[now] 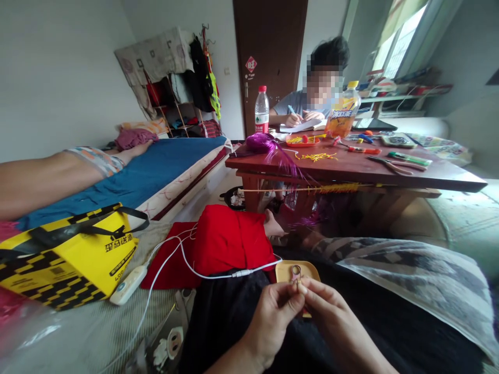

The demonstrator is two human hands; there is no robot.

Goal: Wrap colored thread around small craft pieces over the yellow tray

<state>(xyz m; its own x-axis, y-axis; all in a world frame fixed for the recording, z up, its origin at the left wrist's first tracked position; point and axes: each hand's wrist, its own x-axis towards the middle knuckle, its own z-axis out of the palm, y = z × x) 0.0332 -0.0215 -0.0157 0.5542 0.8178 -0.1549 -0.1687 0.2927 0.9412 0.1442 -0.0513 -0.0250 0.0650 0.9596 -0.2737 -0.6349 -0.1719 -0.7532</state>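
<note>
My left hand (271,317) and my right hand (329,306) meet at the lower centre, over a dark cloth on the lap. Both are closed, fingertips pinched together around a small metal piece with a ring (296,271) at its top. The ring sticks up above the fingertips. Just behind and below the hands lies a shallow yellow tray (309,268). What else the tray holds is mostly hidden by my fingers.
A red cloth (234,239) with a white cable lies left of the tray. A yellow bag (74,259) stands at the left. Ahead, a wooden table (440,174) bears bottles, pliers (393,165) and purple strands (261,144); a person writes behind it.
</note>
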